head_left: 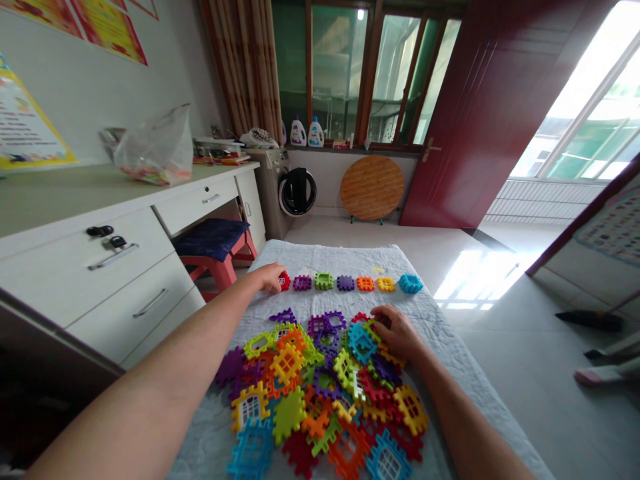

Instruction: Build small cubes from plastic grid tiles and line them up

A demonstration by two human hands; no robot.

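At the left end of a row of plastic interlocking blocks, my left hand (271, 277) has its fingers closed on a red block (285, 281). To its right stand a purple block (302, 283), a green block (324, 281), a dark purple block (345, 283), two orange-yellow ones and a blue block (411, 283). Closer to me lies a heap of loose flat interlocking pieces (320, 387) in many colours. My right hand (397, 331) rests at the heap's upper right edge, fingers loosely curved and apart, beside a light blue piece (362, 342); its fingertips partly cover pieces there.
A pale blue cloth (320, 257) covers the table. White drawers (130, 267) and a stool with a dark seat (213, 239) are on the left. Behind stand a washing machine (273, 193) and a folded round table (373, 188). A red door (465, 127) is open at right.
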